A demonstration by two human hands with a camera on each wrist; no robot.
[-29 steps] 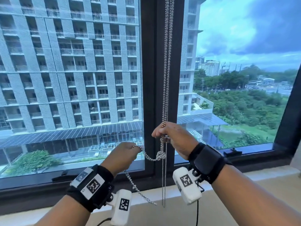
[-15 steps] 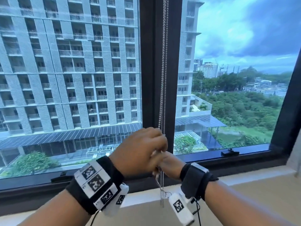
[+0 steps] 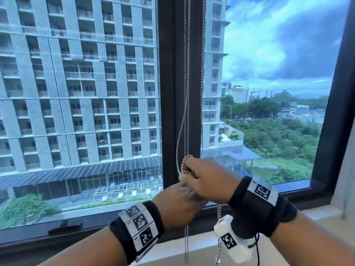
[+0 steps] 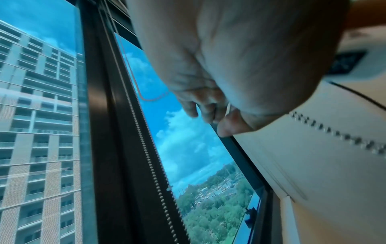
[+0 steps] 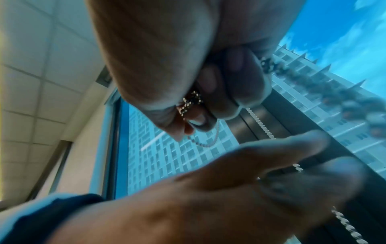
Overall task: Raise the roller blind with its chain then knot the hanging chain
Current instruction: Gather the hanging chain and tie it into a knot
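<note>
My left hand (image 3: 177, 205) is nearest me, low and in front of the sill (image 3: 192, 250), its fingers (image 5: 282, 148) curled round the chain (image 3: 186, 104) just under my right hand; exactly how many strands it grips I cannot tell, since my right covers them. My right hand (image 3: 206, 179) sits just above and touching it, clenched on a small bunch of chain, with a loop of beads standing up over my knuckles and a tangle pinched between thumb and fingertips (image 5: 208, 82) in the right wrist view. From both hands the chain runs straight up along the dark mullion (image 3: 172, 93), its long axis upright, while the loose tails hang down below my wrists towards the sill. So the work lies directly between my two hands, the right one holding the loop, the left one closer to the free end. I judge the blind already raised, since no fabric shows over the glass, and the knot half made: what remains is probably to draw the strands apart, left hand downward and right hand holding firm, so the loop closes. The beads are slick and may slip before they bind. Beyond the glass stand a tower block (image 3: 76, 83) and trees (image 3: 278, 143); I see no container anywhere.
</note>
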